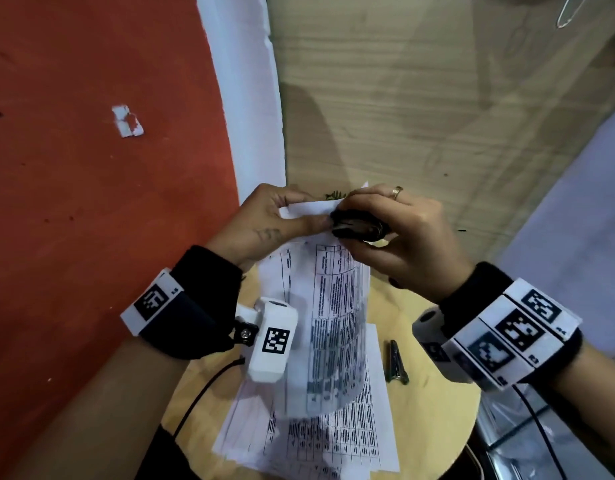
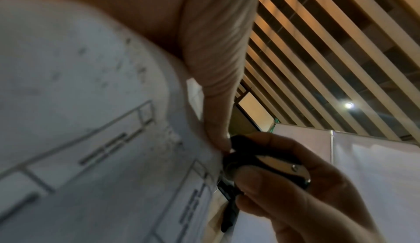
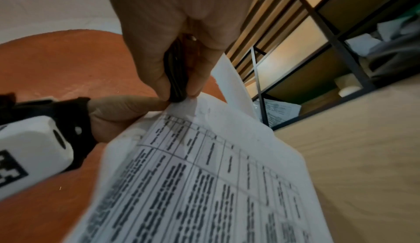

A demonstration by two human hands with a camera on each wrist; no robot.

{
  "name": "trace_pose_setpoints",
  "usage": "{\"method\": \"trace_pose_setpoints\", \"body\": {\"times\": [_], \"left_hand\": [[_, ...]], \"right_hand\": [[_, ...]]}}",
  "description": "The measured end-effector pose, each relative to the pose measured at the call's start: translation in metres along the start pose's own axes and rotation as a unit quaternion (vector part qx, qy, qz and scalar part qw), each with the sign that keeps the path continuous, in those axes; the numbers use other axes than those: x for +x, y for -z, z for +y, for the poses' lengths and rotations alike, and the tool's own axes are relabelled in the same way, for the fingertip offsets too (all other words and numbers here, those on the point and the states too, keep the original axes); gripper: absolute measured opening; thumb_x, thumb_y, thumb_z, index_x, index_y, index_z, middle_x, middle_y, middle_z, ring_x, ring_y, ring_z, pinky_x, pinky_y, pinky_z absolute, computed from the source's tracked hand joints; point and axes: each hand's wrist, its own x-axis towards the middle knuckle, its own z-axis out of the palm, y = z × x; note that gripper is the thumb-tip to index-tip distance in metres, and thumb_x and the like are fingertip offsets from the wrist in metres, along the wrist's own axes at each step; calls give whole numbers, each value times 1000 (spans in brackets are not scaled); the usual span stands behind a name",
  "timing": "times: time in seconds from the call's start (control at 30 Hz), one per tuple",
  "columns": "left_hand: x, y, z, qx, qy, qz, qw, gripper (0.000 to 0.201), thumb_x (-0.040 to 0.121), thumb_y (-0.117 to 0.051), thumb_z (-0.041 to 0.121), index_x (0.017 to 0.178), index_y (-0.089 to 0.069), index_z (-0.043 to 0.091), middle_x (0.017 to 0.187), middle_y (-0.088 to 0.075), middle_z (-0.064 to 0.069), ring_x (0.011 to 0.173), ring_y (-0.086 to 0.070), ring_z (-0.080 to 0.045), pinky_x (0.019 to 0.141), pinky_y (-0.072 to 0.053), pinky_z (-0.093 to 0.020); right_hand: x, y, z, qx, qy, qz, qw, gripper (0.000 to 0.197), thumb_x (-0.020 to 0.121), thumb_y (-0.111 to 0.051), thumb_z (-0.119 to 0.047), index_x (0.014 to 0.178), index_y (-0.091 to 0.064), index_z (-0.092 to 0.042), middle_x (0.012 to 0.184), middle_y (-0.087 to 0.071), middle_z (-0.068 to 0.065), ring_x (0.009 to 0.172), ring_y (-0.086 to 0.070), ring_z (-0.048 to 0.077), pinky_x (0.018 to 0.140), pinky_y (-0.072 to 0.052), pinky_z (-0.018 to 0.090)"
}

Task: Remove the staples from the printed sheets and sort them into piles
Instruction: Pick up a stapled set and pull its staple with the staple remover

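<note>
My left hand (image 1: 300,214) pinches the top corner of a stapled set of printed sheets (image 1: 333,306), which hangs curled above the table. Its thumb (image 2: 216,85) presses the paper (image 2: 90,121) right beside the tool. My right hand (image 1: 351,225) grips a black staple remover (image 1: 363,228) whose jaws meet that same corner. In the right wrist view, the fingers (image 3: 147,58) squeeze the staple remover (image 3: 176,78) against the sheet's edge (image 3: 204,175). A loose pile of printed sheets (image 1: 333,441) lies on the round wooden table (image 1: 437,403).
A small metal tool (image 1: 396,363) lies on the table to the right of the pile. A little heap of dark staples (image 1: 335,195) sits on the wooden panel (image 1: 403,98) behind my hands. Red floor (image 1: 91,202) spreads out to the left.
</note>
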Motion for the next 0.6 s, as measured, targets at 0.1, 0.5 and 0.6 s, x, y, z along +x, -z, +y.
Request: {"method": "trace_pose_setpoints", "body": {"times": [0.1,0.5,0.6], "left_hand": [[3,0,-2,-10,-3,-2,1000,31,70,-77,16,95,-68,-2,91,-63,-12,86,-59,-15,76,-46,-23],[5,-19,-15,208,-116,158,958,53,70,-51,50,77,-64,-1,81,-59,-12,76,-57,-29,67,-47,-42],[8,-15,-21,265,-131,186,937,53,71,-46,47,76,-61,-3,82,-58,-14,76,-56,-33,67,-47,-47]], "right_hand": [[-1,0,0,63,-42,41,996,25,71,-74,-4,95,-68,3,91,-68,8,84,-62,15,76,-49,23],[-8,-23,-5,70,-102,156,980,24,71,-73,-7,91,-67,4,89,-66,5,83,-59,7,77,-47,13],[-14,-23,-3,51,-141,204,967,22,72,-74,-11,91,-68,0,86,-66,2,81,-61,9,77,-47,15]]}}
